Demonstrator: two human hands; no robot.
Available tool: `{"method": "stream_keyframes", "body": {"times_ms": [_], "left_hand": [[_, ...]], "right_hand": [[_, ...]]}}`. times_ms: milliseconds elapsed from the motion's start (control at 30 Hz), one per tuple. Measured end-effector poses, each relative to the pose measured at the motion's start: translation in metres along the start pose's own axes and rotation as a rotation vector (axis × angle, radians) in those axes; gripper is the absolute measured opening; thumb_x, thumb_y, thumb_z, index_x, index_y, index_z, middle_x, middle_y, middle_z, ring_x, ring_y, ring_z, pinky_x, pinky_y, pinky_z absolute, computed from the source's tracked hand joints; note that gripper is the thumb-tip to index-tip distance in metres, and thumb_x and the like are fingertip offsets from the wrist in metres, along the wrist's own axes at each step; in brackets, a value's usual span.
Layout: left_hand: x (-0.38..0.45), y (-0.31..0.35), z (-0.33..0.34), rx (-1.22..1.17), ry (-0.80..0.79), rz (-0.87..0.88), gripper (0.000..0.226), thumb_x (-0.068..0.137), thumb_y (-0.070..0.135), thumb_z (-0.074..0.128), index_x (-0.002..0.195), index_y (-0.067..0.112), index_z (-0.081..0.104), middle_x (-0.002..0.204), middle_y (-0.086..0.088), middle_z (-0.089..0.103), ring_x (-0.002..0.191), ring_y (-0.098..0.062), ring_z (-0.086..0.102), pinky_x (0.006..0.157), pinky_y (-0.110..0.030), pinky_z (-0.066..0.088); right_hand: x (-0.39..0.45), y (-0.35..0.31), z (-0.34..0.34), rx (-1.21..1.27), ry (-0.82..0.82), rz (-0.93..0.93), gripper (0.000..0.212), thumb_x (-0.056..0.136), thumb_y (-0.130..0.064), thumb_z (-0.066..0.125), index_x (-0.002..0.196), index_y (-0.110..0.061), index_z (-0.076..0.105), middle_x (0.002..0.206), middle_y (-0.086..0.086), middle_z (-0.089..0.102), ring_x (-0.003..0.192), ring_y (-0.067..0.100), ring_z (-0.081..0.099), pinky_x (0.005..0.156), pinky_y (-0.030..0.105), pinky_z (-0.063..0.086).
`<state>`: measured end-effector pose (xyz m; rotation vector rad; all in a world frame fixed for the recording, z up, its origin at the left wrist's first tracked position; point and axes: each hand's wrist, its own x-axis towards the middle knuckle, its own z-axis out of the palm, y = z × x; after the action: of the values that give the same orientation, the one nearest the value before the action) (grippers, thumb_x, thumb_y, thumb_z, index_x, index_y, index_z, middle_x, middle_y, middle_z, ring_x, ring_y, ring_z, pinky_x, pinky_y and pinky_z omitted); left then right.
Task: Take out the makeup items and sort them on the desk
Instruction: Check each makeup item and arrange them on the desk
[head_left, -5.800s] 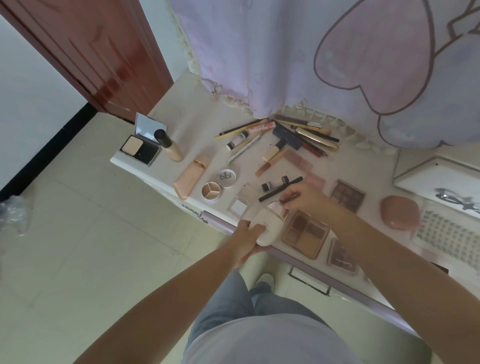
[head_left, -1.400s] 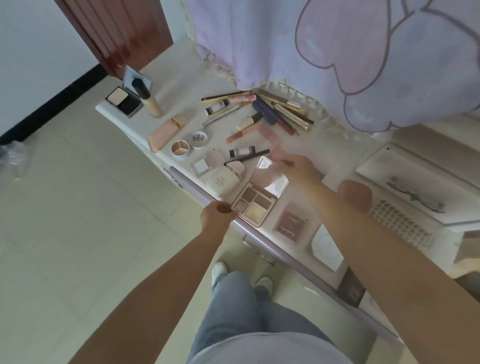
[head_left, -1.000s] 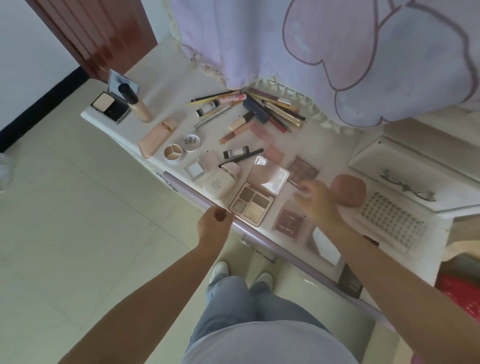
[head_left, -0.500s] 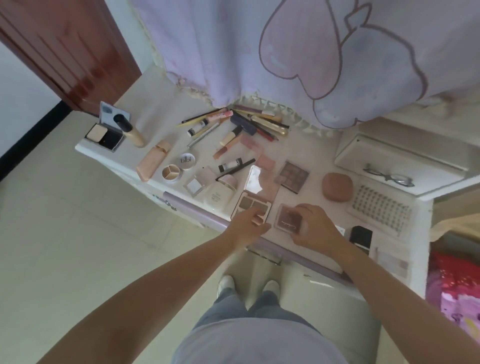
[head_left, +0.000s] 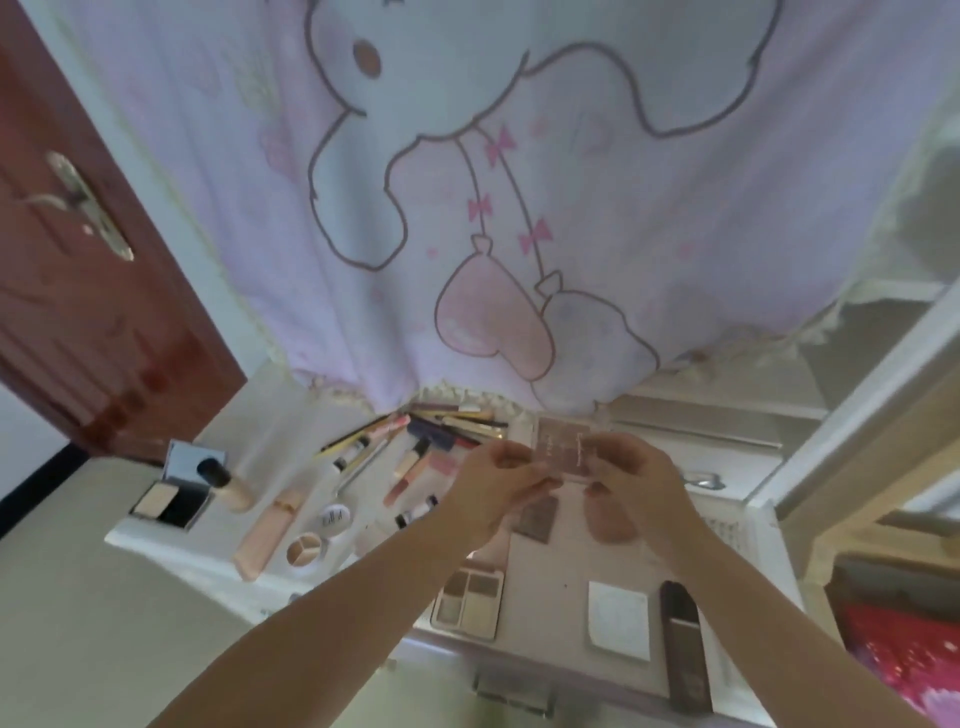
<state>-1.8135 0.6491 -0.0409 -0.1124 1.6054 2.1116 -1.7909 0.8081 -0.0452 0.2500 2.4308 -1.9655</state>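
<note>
Both hands are raised above the desk and hold a small pink eyeshadow palette (head_left: 563, 451) between them. My left hand (head_left: 496, 480) pinches its left edge and my right hand (head_left: 631, 480) grips its right side. Below on the white desk (head_left: 545, 587) lie an open four-pan palette (head_left: 469, 596), a dark eyeshadow palette (head_left: 537, 516) and a pink pouch (head_left: 610, 519). Pencils, brushes and lip tubes (head_left: 431, 436) lie in a row at the back.
At the left end sit an open powder compact (head_left: 174, 493), a foundation bottle (head_left: 226, 480), a peach tube (head_left: 267, 530) and two small round pots (head_left: 317, 535). A white square case (head_left: 618, 621) and a dark slim case (head_left: 685, 644) lie at right. A printed curtain (head_left: 519, 208) hangs behind.
My right hand has lifted the small pink palette off the desk. My left hand left the four-pan palette and rose to pinch it too. The view has tilted upward.
</note>
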Motion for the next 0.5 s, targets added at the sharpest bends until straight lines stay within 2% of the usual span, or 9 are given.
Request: {"method": "stream_keyframes", "body": {"times_ms": [100,167,200,267,367,433,500], "left_hand": [[0.002,0.035,0.01,0.142,-0.087,0.079,0.009,0.089,0.002,0.054,0.082,0.008,0.053,0.081,-0.008,0.062,0.058,-0.007,0.067,0.06,-0.017,0.056],[0.002,0.058,0.011,0.215,-0.127,0.115,0.01,0.092,0.01,0.05,0.084,0.012,0.056,0.077,-0.005,0.063,0.057,-0.005,0.066,0.053,-0.016,0.053],[0.003,0.068,0.011,0.217,-0.134,0.13,0.009,0.092,0.01,0.05,0.088,0.012,0.057,0.075,-0.005,0.064,0.055,-0.005,0.066,0.051,-0.015,0.052],[0.005,0.084,0.009,0.213,-0.158,0.185,0.01,0.09,0.004,0.051,0.098,0.008,0.056,0.071,-0.003,0.067,0.056,-0.007,0.067,0.055,-0.017,0.054],[0.006,0.1,0.01,0.186,-0.213,0.228,0.022,0.088,-0.003,0.051,0.105,0.011,0.054,0.075,-0.005,0.069,0.061,-0.011,0.068,0.063,-0.019,0.057],[0.004,0.109,0.015,0.151,-0.226,0.223,0.024,0.089,-0.003,0.05,0.108,0.01,0.054,0.082,-0.009,0.066,0.063,-0.011,0.069,0.065,-0.018,0.057],[0.003,0.119,0.022,0.132,-0.241,0.238,0.021,0.09,-0.004,0.048,0.105,0.007,0.057,0.084,-0.008,0.066,0.066,-0.01,0.069,0.068,-0.017,0.057]], "right_hand": [[0.017,-0.03,-0.005,0.091,0.104,-0.063,0.019,0.086,0.011,0.049,0.086,-0.007,0.053,0.073,0.007,0.058,0.042,0.007,0.049,0.039,0.012,0.039],[0.027,-0.049,-0.015,0.129,0.115,-0.097,0.026,0.086,0.011,0.05,0.076,-0.014,0.05,0.07,0.006,0.057,0.044,0.011,0.048,0.038,0.011,0.038],[0.031,-0.059,-0.02,0.122,0.102,-0.122,0.028,0.085,0.011,0.051,0.073,-0.015,0.051,0.066,0.004,0.056,0.042,0.007,0.05,0.038,0.011,0.038],[0.036,-0.075,-0.026,0.091,0.07,-0.16,0.028,0.084,0.012,0.052,0.07,-0.013,0.055,0.059,0.003,0.056,0.036,-0.001,0.048,0.038,0.01,0.039],[0.043,-0.093,-0.029,0.034,0.107,-0.188,0.012,0.083,0.007,0.056,0.08,-0.001,0.064,0.049,-0.005,0.059,0.034,0.0,0.046,0.041,0.008,0.04],[0.044,-0.106,-0.031,-0.086,0.137,-0.264,0.013,0.083,-0.001,0.061,0.095,-0.001,0.067,0.061,-0.005,0.061,0.049,0.001,0.053,0.048,0.002,0.039],[0.042,-0.12,-0.033,-0.24,0.097,-0.364,0.032,0.08,-0.005,0.065,0.112,-0.004,0.062,0.091,-0.002,0.058,0.08,0.01,0.057,0.063,0.001,0.042]]}}
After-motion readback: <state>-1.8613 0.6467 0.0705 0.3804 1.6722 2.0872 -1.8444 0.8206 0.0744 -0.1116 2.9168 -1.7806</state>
